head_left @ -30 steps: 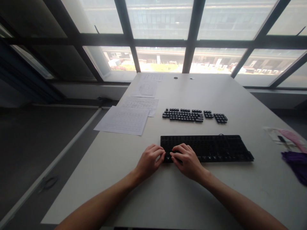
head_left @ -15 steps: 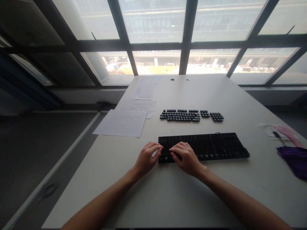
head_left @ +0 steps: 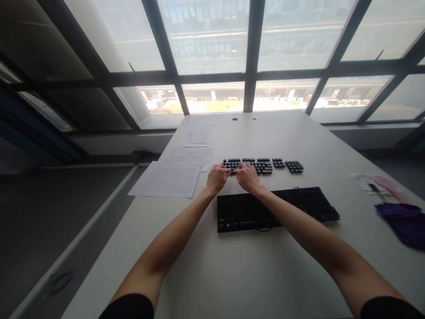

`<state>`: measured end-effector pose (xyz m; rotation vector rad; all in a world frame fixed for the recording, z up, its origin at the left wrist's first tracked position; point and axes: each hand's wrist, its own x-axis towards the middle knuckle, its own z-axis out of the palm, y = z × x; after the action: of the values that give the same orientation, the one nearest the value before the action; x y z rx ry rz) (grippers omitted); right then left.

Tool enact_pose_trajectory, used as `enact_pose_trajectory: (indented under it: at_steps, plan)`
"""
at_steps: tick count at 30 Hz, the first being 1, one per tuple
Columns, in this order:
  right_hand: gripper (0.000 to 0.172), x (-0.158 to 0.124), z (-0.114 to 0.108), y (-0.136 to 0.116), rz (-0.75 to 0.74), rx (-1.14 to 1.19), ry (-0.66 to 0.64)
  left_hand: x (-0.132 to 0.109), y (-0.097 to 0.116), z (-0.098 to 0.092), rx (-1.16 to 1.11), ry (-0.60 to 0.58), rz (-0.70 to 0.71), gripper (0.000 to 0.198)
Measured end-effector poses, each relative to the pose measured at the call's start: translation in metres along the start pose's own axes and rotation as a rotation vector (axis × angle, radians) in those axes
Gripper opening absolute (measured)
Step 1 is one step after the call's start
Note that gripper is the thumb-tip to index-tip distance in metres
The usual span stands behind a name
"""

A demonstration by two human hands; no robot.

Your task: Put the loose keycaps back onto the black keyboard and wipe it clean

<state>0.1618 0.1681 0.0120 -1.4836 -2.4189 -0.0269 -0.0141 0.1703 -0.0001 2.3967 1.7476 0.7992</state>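
Loose black keycaps [head_left: 264,168] are laid out on the white table in keyboard order, in separate groups. My left hand [head_left: 217,178] has its fingers closed at the lower left end of the largest group, on a small keycap there. Close beside it, my right hand [head_left: 247,178] also pinches at a keycap in the same row, its fingertips partly hiding the caps. Nearer to me lies a black keyboard base [head_left: 239,212], whose top looks mostly bare of caps. My right forearm passes over its middle.
Printed sheets of paper [head_left: 166,179] run along the table's left side. At the right edge lie a purple cloth [head_left: 400,223], a pink cloth [head_left: 387,184] and a dark-handled tool [head_left: 376,191]. Large windows stand beyond the table's far end.
Both hands have moved forward from the left end of the keyboard base to the loose keycaps behind it. The camera view has tilted up slightly.
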Motion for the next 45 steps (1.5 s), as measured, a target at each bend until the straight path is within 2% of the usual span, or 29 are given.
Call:
enact_pose_trajectory:
  at_steps: [5, 17, 21, 25, 28, 30, 33, 37, 45]
  plan:
    - [0.029, 0.008, 0.010, 0.000, -0.035, -0.048, -0.003, 0.002, -0.004, 0.011, 0.039, -0.008, -0.002, 0.016]
    - [0.028, 0.004, 0.007, 0.001, -0.142, 0.050, -0.028, -0.004, 0.000, 0.008, -0.095, -0.032, 0.049, 0.008]
    - [0.016, -0.025, -0.007, 0.002, -0.085, 0.203, 0.073, -0.026, 0.013, -0.014, -0.178, 0.008, -0.008, 0.005]
    - [0.010, -0.080, -0.021, 0.001, -0.076, 0.561, 0.166, -0.077, 0.038, -0.043, -0.431, -0.032, -0.060, 0.004]
    - [0.011, -0.121, -0.026, -0.003, -0.084, 0.737, 0.154, -0.113, 0.056, -0.051, -0.550, -0.092, -0.055, 0.004]
    - [0.011, -0.139, -0.026, -0.006, -0.093, 0.801, 0.137, -0.128, 0.064, -0.051, -0.579, -0.108, -0.058, 0.004]
    - [0.012, -0.151, -0.025, -0.012, -0.111, 0.835, 0.136, -0.136, 0.069, -0.046, -0.582, -0.146, -0.072, 0.006]
    - [0.013, -0.152, -0.022, -0.015, -0.127, 0.823, 0.141, -0.135, 0.068, -0.041, -0.578, -0.189, -0.066, 0.010]
    - [0.011, -0.155, -0.015, -0.017, -0.184, 0.744, 0.136, -0.143, 0.066, -0.034, -0.483, -0.105, 0.058, 0.010]
